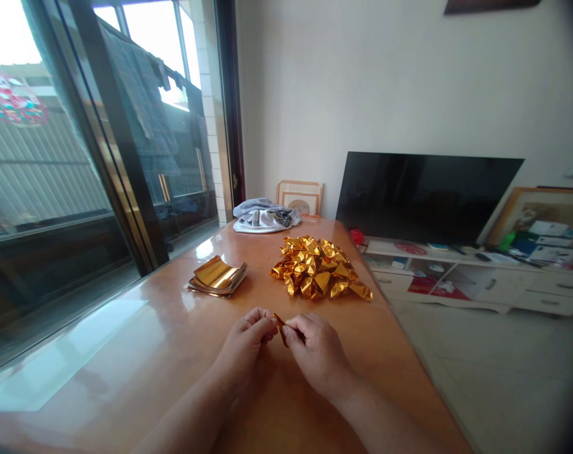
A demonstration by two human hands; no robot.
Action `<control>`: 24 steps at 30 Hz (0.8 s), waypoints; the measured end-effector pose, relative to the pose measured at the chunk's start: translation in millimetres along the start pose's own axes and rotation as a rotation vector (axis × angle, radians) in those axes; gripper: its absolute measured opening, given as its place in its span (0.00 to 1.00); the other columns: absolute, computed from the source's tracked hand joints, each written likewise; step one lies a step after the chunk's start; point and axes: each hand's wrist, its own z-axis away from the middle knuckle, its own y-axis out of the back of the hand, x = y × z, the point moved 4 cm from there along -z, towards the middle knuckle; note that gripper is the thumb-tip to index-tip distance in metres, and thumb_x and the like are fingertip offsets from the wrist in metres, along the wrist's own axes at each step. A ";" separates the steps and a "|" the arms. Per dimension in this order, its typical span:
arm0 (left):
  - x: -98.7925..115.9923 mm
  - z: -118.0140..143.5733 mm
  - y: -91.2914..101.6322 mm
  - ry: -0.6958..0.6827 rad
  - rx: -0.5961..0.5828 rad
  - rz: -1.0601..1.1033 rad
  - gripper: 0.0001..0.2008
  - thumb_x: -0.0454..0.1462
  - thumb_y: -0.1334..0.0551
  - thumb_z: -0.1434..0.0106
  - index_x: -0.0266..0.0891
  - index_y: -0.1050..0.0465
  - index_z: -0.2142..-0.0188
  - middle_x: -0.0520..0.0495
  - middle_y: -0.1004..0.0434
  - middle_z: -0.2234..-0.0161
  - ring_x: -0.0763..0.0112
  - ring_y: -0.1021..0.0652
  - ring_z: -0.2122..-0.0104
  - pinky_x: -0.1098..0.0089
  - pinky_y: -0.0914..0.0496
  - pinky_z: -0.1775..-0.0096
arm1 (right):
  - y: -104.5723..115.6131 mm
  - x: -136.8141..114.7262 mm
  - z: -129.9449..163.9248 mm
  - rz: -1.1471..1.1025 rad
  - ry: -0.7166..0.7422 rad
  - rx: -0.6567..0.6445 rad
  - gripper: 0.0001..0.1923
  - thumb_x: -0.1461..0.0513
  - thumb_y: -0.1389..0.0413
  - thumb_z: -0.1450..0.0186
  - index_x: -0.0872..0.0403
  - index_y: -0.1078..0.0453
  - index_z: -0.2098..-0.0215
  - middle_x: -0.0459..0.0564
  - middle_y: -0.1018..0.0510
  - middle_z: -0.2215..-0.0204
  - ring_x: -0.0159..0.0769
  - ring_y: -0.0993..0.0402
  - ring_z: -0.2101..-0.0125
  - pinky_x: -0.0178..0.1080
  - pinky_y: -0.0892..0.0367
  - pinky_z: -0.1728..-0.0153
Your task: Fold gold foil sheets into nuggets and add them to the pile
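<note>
Gold foil piece [280,328] sits pinched between my left hand [245,347] and right hand [315,353], both gripping it. Its long axis runs away from me, equally near each hand.

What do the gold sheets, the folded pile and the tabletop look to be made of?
Stack of gold sheets: likely metallic foil paper, mirror-glossy, edges curling. Pile of folded pieces: same foil, with sharp creases and bright glints. The piece pinched between left hand and right hand matches. Table: seemingly lacquered wood, brown, reflecting the window.
</note>
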 end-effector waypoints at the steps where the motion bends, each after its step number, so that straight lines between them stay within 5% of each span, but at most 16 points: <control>1: -0.6 -0.4 0.4 0.000 -0.003 0.013 0.06 0.38 0.36 0.42 0.40 0.29 0.72 0.55 0.32 0.75 0.72 0.34 0.72 0.72 0.40 0.67 | 0.2 -0.9 0.1 -0.007 0.006 -0.005 0.09 0.63 0.46 0.30 0.51 0.28 0.69 0.46 0.22 0.71 0.36 0.29 0.67 0.36 0.40 0.63; 14: -2.6 -2.8 3.3 -0.002 0.034 -0.027 0.14 0.45 0.30 0.44 0.40 0.30 0.72 0.56 0.35 0.77 0.75 0.37 0.76 0.73 0.42 0.71 | 0.0 -2.2 1.6 -0.085 -0.011 -0.022 0.10 0.63 0.46 0.31 0.51 0.28 0.70 0.47 0.22 0.72 0.36 0.29 0.67 0.36 0.39 0.63; 24: -6.0 -7.2 8.5 -0.032 0.095 -0.031 0.16 0.51 0.35 0.38 0.40 0.26 0.65 0.52 0.27 0.71 0.72 0.32 0.73 0.71 0.39 0.70 | -7.6 14.4 -2.4 -0.629 -0.318 -0.098 0.14 0.54 0.43 0.32 0.55 0.24 0.67 0.45 0.23 0.73 0.34 0.30 0.71 0.34 0.35 0.68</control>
